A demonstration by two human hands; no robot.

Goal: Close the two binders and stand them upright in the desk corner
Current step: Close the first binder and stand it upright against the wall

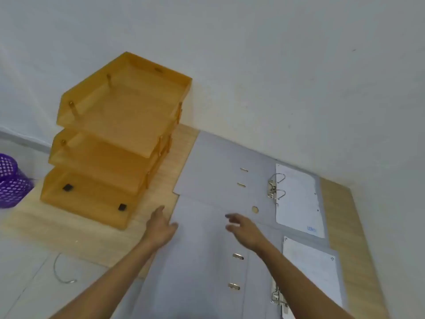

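Two grey lever-arch binders lie open and flat on the wooden desk. The far binder [218, 166] rests against the wall, with white sheets [299, 199] beside its metal rings [274, 187]. The near binder [197, 261] lies below it and partly overlaps it, with white paper [312, 265] on its right half. My left hand [161, 224] hovers at the near binder's upper left edge, fingers apart. Just right of it, my right hand [243, 229] hangs over that binder's left cover, fingers spread, holding nothing.
A three-tier orange letter tray [115, 143] stands at the desk's left, close to the far binder. A purple mesh basket [11, 180] sits at the far left. The white wall runs behind the desk. A wire loop [62, 272] lies on the floor.
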